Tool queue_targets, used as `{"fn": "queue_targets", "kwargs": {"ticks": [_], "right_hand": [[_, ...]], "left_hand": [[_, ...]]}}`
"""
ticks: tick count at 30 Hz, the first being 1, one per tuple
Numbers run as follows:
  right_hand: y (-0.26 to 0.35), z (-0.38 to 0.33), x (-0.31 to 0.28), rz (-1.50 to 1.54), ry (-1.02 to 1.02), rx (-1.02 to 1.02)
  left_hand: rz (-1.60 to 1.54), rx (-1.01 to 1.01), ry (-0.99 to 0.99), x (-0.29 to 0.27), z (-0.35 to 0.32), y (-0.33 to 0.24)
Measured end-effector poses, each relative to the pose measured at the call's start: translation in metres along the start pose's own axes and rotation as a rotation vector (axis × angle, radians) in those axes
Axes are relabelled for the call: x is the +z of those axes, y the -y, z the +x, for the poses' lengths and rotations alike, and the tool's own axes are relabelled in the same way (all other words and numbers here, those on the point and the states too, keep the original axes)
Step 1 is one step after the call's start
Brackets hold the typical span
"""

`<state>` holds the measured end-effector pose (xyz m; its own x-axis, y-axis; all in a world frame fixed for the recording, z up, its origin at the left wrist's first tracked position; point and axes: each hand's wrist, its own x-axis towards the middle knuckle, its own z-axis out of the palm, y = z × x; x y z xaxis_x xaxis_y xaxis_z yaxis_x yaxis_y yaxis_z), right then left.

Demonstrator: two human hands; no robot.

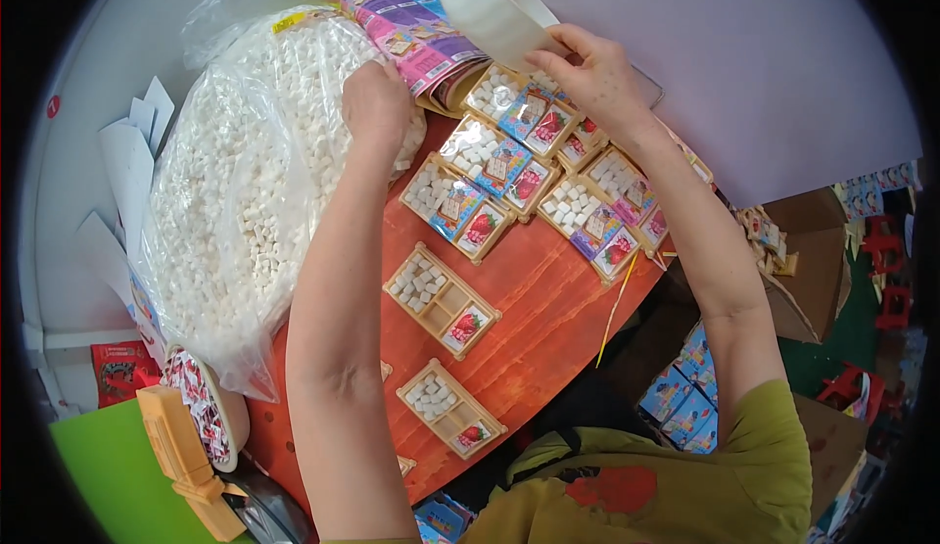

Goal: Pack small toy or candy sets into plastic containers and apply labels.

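My right hand [599,79] pinches the lower edge of a whitish, round, tub-like thing [494,10], tilted above the far side of the table. Whether that is a roll or a container I cannot tell. My left hand [377,103] is closed in a fist beside the large clear bag of small white cubes [255,172]; its fingertips are hidden. Under and in front of my right hand lie several filled trays [455,201] with white cubes and picture cards. Two nearer trays [443,299] [450,407] hold cubes and a strawberry card, with a bare compartment each.
Printed colourful sheets [421,30] lie behind my left hand. At the lower left stand a bowl of small wrapped pieces [201,397] and an orange tape dispenser [181,436]. A cardboard box [803,260] is at the right, with blue packages [685,387] below the red table's [539,329] edge.
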<state>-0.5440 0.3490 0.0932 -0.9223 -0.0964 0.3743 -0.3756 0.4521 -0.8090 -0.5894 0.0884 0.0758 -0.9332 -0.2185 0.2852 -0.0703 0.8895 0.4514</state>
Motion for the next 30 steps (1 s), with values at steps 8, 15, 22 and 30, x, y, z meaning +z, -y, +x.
{"fn": "queue_targets", "kwargs": {"ticks": [8,15,22,30], "right_hand": [[0.0,-0.009,-0.002,-0.007,0.009,-0.008],[-0.001,-0.011,-0.004,0.016,0.01,0.021],[-0.003,-0.018,0.02,-0.005,-0.036,-0.086],[-0.025,-0.019,0.046,-0.388,-0.081,-0.448]], "left_hand": [[-0.197,0.498,-0.094,0.006,-0.01,0.02],[-0.018,0.698,-0.086,-0.002,-0.011,0.009],[0.477,0.763,-0.283,0.013,-0.013,-0.005],[0.217,0.395,-0.39,-0.035,0.015,0.022]]}}
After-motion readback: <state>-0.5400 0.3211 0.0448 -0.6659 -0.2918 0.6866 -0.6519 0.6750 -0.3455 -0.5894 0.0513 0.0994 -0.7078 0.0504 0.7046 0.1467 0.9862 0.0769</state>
